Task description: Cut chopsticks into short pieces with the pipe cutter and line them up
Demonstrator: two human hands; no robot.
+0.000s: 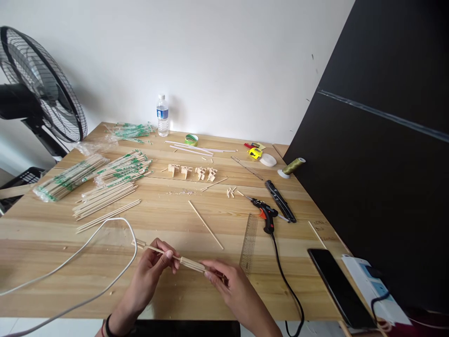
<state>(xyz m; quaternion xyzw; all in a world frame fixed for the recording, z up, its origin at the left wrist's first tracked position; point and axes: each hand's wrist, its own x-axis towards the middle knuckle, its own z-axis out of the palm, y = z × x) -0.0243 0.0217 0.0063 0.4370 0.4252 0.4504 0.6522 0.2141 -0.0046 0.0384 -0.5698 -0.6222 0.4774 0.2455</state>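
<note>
We hold the stick assembly (192, 265) just above the table (168, 297), close to the middle of its near edge. The assembly consists of a thin stick with a bundle of short sticks toward the right hand and a smaller cluster of pieces beyond the left hand. It slopes slightly down toward the right.

We clamp the thin stick between the thumb and fingers of the left hand (149, 267). We pinch the right end of the bundle between the thumb and index finger of the right hand (229, 283); the other right fingers are curled and partly hidden.

Ahead of our hands lies one loose stick (206, 224), set obliquely. To the right of our right hand lies a clear ruler (249, 238); beside it is the glue gun (267, 214), its black cord (280, 271) running over the near edge. A phone (338, 285) lies by the right edge, toward the near right corner.

To our left, a white cable (132, 231) loops in from the left edge. Behind it, sticks (105, 200) lie in bunches toward the left edge. Four small stick models (186, 172) stand toward the far edge, where we also find a water bottle (162, 117).
</note>
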